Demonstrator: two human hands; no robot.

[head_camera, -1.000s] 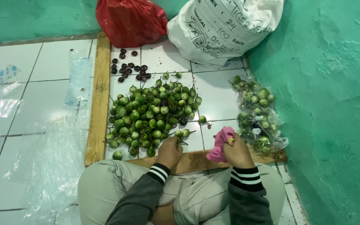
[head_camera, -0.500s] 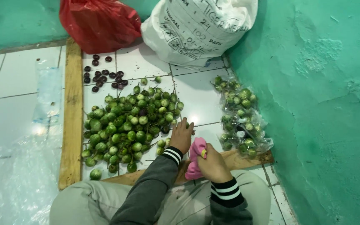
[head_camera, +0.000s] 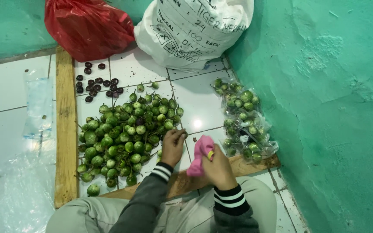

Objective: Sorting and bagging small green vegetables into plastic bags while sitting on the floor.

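Head view: left hand (head_camera: pixel 173 146) pinches one green eggplant (head_camera: pixel 183 135) off the pile (head_camera: pixel 126 138); right hand (head_camera: pixel 217 166) clamps pink cloth (head_camera: pixel 200 154); two clear bags (head_camera: pixel 244 125) hold more.

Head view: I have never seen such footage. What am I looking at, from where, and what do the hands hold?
A camera worn on a seated person's head looks down at their own two bare hands, no machine. On the white tiled floor lies a heap of small round green eggplants, framed by wooden planks. The left hand reaches into the heap's edge; whether it grips one is unclear. The right hand holds a pink cloth. Nearby: dark purple fruits, clear bags of eggplants, a red plastic bag, a white sack.
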